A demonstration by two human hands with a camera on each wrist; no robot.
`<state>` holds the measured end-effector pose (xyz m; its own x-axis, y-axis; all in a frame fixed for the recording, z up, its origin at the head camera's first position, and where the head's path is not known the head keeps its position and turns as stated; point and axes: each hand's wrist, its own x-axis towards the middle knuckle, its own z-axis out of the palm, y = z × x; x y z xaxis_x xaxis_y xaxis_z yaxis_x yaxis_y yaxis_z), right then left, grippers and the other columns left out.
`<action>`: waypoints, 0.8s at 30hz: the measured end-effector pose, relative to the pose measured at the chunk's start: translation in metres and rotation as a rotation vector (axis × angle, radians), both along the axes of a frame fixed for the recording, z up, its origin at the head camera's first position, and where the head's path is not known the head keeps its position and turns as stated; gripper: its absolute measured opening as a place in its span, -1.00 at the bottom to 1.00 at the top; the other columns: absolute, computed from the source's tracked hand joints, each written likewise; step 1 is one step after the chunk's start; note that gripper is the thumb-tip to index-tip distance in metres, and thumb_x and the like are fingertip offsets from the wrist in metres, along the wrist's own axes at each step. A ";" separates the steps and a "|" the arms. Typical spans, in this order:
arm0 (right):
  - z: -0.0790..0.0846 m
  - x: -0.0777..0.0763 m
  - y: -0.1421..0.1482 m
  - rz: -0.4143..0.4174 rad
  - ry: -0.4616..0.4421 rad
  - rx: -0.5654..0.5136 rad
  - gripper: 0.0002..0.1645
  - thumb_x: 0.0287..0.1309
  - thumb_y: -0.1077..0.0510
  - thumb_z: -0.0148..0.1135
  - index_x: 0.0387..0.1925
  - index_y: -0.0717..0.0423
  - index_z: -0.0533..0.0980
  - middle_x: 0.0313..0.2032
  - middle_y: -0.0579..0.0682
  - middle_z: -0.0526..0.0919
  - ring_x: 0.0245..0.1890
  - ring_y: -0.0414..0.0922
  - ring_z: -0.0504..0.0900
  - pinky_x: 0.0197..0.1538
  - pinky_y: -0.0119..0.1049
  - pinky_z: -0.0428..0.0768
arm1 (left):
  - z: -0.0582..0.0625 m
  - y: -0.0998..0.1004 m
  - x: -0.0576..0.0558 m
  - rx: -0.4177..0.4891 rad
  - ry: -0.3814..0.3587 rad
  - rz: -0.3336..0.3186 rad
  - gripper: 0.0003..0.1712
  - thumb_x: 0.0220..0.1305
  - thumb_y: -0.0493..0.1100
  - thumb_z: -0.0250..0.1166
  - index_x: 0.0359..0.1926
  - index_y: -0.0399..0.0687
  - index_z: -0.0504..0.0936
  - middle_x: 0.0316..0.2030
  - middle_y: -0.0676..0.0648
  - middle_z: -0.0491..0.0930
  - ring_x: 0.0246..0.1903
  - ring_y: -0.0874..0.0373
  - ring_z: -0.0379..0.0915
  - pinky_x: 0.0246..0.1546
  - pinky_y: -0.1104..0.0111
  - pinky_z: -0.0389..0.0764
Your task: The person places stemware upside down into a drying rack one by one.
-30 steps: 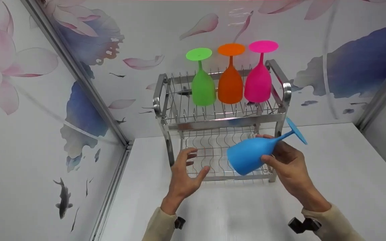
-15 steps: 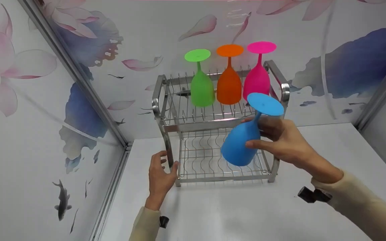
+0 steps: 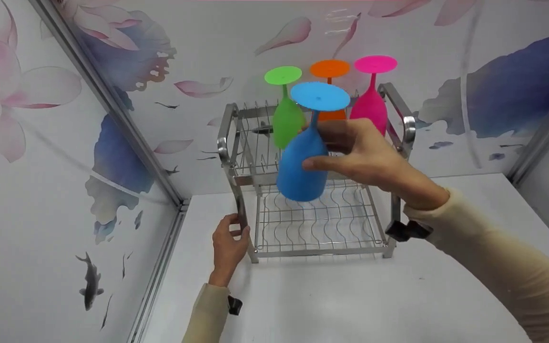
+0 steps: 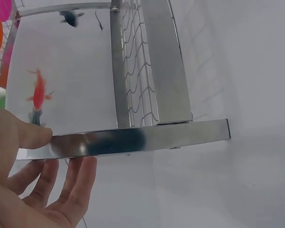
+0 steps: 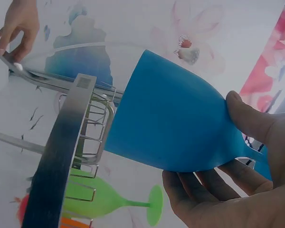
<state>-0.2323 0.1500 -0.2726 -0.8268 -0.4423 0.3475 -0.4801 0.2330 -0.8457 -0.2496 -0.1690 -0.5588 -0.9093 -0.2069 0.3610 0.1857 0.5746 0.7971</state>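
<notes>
My right hand [image 3: 360,152] holds a blue goblet [image 3: 303,166] upside down by its bowl, foot upward, in front of the rack's upper tier. The right wrist view shows the goblet [image 5: 175,118] with the thumb on one side and the fingers on the other. With thumb and fingers on either side, my left hand [image 3: 230,245] grips the left front leg of a metal dish rack [image 3: 322,255]; the left wrist view shows this leg [image 4: 114,141] close up. Upside-down green [image 3: 288,119], orange [image 3: 330,68] and pink [image 3: 369,105] goblets stand on the upper tier, the orange one partly hidden.
The rack's lower tier [image 3: 317,219] has wavy wires. Raised side handles [image 3: 409,128] flank the upper tier. Below the rack lies a white tabletop [image 3: 331,295]. Flower-printed panels [image 3: 127,71] stand behind and at the left.
My right hand has carried the blue goblet up and to the left and turned it foot-up. My left hand has moved left and taken hold of the rack's leg.
</notes>
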 end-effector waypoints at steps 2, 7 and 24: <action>0.008 -0.008 -0.010 0.009 -0.004 -0.004 -0.33 0.22 0.14 0.59 0.35 0.08 0.61 0.21 0.03 0.75 0.26 0.07 0.71 0.40 0.14 0.62 | -0.001 0.000 -0.002 -0.007 -0.007 0.006 -0.59 0.33 -0.38 0.45 0.17 -0.22 0.64 -0.01 -0.20 0.73 -0.16 -0.06 0.80 -0.12 0.27 0.84; 0.023 -0.028 -0.038 -0.009 -0.022 0.003 -0.26 0.21 0.11 0.60 0.39 0.12 0.56 0.24 0.07 0.73 0.28 0.09 0.70 0.41 0.12 0.61 | 0.000 0.003 -0.001 -0.018 -0.028 0.008 -0.62 0.38 -0.37 0.41 0.18 -0.24 0.63 -0.01 -0.22 0.71 -0.14 -0.10 0.80 -0.12 0.20 0.85; 0.015 -0.099 -0.113 -0.142 -0.064 0.136 -0.15 0.40 0.05 0.43 0.59 0.12 0.31 0.49 0.07 0.50 0.48 0.10 0.51 0.55 0.10 0.46 | 0.003 0.008 -0.001 -0.057 -0.053 0.038 -0.65 0.39 -0.36 0.39 0.17 -0.21 0.62 -0.03 -0.21 0.70 -0.14 -0.09 0.80 -0.15 0.15 0.86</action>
